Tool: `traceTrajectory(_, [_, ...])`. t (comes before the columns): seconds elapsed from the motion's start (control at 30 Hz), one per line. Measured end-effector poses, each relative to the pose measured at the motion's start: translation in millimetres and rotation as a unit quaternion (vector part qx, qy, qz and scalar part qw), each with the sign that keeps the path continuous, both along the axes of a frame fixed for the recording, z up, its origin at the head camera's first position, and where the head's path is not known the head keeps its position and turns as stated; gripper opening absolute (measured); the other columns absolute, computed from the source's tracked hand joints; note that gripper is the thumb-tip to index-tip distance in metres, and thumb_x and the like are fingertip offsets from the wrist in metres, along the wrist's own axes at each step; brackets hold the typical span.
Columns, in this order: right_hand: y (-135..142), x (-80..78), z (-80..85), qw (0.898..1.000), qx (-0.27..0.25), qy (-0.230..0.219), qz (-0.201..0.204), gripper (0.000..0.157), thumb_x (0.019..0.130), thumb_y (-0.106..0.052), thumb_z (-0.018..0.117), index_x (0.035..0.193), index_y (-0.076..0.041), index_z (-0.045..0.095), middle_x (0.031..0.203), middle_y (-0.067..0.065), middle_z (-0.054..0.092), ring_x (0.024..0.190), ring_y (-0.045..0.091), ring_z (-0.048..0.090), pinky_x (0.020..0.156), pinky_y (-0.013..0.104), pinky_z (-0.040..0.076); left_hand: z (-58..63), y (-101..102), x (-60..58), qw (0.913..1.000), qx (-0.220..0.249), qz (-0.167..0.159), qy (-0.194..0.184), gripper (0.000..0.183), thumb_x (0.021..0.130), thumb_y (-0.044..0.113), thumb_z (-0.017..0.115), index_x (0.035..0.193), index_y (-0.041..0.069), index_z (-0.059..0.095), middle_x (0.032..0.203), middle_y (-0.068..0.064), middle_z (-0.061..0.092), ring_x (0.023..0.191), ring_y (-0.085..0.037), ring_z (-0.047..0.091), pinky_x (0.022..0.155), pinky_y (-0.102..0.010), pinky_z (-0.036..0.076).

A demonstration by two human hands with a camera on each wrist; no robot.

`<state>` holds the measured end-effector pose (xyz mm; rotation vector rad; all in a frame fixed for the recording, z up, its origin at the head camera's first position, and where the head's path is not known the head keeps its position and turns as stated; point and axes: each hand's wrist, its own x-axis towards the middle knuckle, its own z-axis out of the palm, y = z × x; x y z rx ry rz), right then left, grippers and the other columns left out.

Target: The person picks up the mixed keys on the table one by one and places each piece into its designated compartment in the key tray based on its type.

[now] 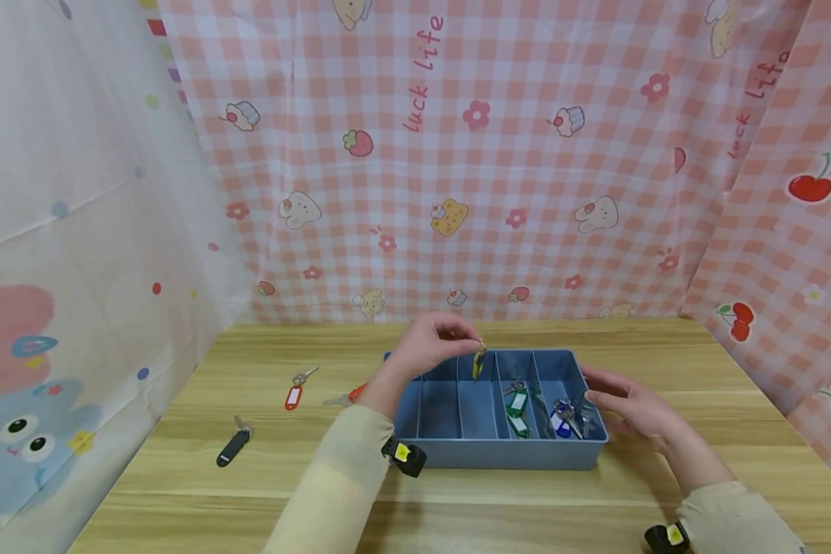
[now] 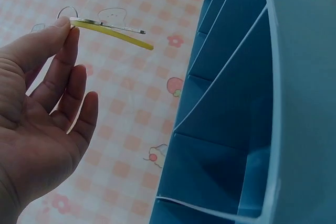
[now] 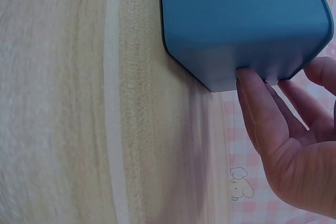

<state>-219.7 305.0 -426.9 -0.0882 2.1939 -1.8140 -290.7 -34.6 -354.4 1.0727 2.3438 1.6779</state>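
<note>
My left hand is above the blue divided box, pinching a key with a yellow tag by its ring between thumb and fingertips. In the left wrist view the yellow tag and the key stick out side by side. My right hand holds the box's right end, its fingers against the outer wall and its thumb at the rim. Keys with green tags lie in one compartment. The rightmost compartment has keys with blue tags; other things beside them are hard to make out.
On the wooden table, left of the box, lie a red-tagged key and a black-tagged key. Another key with a red tag is partly behind my left forearm. Patterned cloth hangs behind the table and at both sides.
</note>
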Motion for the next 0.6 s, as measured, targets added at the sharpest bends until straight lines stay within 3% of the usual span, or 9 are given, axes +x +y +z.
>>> traceTrajectory(0.6, [0.1, 0.0, 0.2, 1.000, -0.009, 0.001, 0.003, 0.065, 0.102, -0.019, 0.057, 0.153, 0.004, 0.024, 0.154, 0.033, 0.024, 0.112, 0.015, 0.057, 0.094, 0.046, 0.050, -8.8, 7.8, -8.9, 0.9972, -0.058, -0.036, -0.032, 0.007, 0.090, 0.008, 0.073, 0.094, 0.002, 0.075, 0.091, -0.002, 0.071, 0.078, -0.015, 0.061, 0.073, -0.027, 0.052])
